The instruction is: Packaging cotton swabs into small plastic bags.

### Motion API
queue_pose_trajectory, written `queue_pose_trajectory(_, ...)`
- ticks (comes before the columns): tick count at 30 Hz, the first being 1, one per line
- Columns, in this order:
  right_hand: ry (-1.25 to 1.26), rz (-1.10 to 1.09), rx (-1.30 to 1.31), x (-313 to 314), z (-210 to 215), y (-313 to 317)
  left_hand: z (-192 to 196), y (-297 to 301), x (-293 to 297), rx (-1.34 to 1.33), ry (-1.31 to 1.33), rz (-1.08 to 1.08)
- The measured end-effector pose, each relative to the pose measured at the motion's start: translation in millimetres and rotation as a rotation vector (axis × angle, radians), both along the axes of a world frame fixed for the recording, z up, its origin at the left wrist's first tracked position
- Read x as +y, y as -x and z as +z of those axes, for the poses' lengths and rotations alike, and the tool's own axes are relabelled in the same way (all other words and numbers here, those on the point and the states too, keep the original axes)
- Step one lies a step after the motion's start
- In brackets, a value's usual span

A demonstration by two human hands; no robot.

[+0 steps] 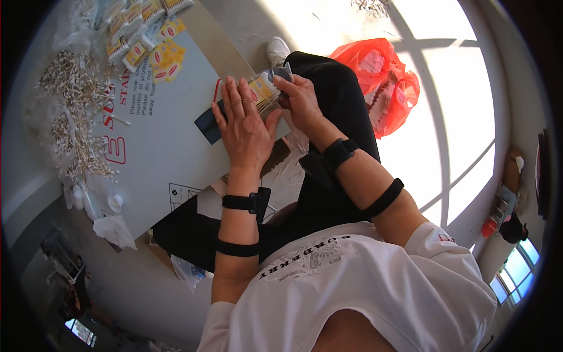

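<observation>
A small packet of cotton swabs (262,89) with a yellow label lies at the near right edge of the printed grey tabletop (170,135). My left hand (245,124) rests flat over its left part, fingers stretched out. Beneath those fingers a dark blue flat piece (207,125) sticks out to the left. At the packet's right end, my right hand (302,105) pinches the packet between thumb and fingers. Some clear, dark-looking wrap (284,71) stands out past the right thumb. The underside of the packet is hidden.
Loose cotton swabs (79,141) in clear plastic bags heap along the table's left side. Filled swab packets (126,32) and yellow cards (167,57) lie at the far left. On the sunlit floor to the right stands a red plastic bag (407,97).
</observation>
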State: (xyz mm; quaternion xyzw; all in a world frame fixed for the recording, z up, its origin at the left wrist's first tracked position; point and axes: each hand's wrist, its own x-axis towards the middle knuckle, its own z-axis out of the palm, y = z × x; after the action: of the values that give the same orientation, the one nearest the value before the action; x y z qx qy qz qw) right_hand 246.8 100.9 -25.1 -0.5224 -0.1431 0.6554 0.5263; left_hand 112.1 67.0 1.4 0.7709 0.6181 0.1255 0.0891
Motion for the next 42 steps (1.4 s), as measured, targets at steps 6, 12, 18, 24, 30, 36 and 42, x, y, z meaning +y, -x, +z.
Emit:
queue_pose_trajectory(6, 0.0, 0.009, -0.018, 1.9, -4.0, 2.6, -0.8, 1.8, 2.4, -0.034, 0.025, -0.021)
queue_pose_trajectory(12, -0.014, 0.007, 0.09, 17.1, -12.4, -7.6, 0.4, -7.6, 2.8, -1.342, -0.098, 0.234)
queue_pose_trajectory(18, -0.147, -0.01, -0.008, 21.7, -18.3, 6.8, -6.2, -13.6, 13.8, -1.605, -0.106, 0.29)
queue_pose_trajectory(24, -0.244, 0.014, -0.15, 17.0, -16.0, 8.7, -6.8, -19.6, 17.5, -1.622, -0.111, 0.299)
queue_pose_trajectory(30, -0.292, 0.025, -0.316, 14.8, -16.2, 10.3, -5.5, -22.8, 19.2, -1.637, -0.109, 0.317)
queue_pose_trajectory(36, -0.242, -0.045, -0.211, 14.0, -7.0, 18.8, -9.0, -15.8, 18.2, -1.725, -0.095, 0.324)
queue_pose_trajectory(42, -0.267, -0.011, -0.291, 12.5, -15.8, 14.6, -7.9, -22.8, 19.4, -1.699, -0.126, 0.362)
